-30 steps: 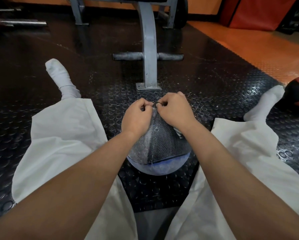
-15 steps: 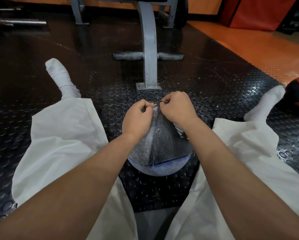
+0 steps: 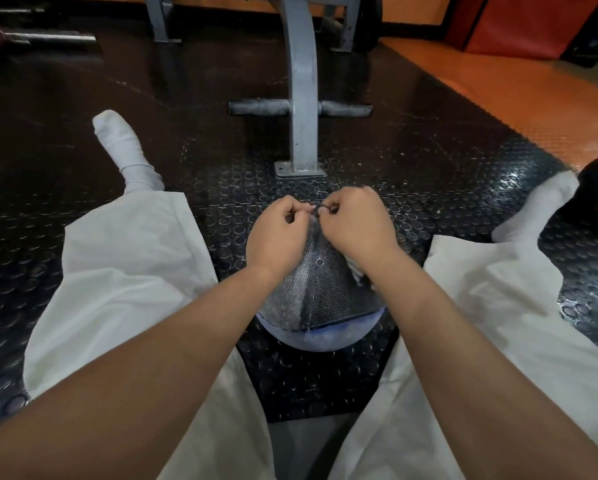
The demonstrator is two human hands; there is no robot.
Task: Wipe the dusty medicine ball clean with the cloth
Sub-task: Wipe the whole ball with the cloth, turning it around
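Open strips of studded mat [image 3: 226, 237] between medicine ball [image 3: 321, 292] and trouser legs [image 3: 127, 265]; bench post [image 3: 302, 98] close beyond.

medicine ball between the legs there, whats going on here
A person sits on the black studded rubber floor with a dusty black and blue medicine ball between their white trouser legs. The left hand and the right hand are curled on top of the ball and appear to pinch a small dark piece there; what it is cannot be told. A bunched white cloth lies against the ball under the right wrist, not wiping at this moment.
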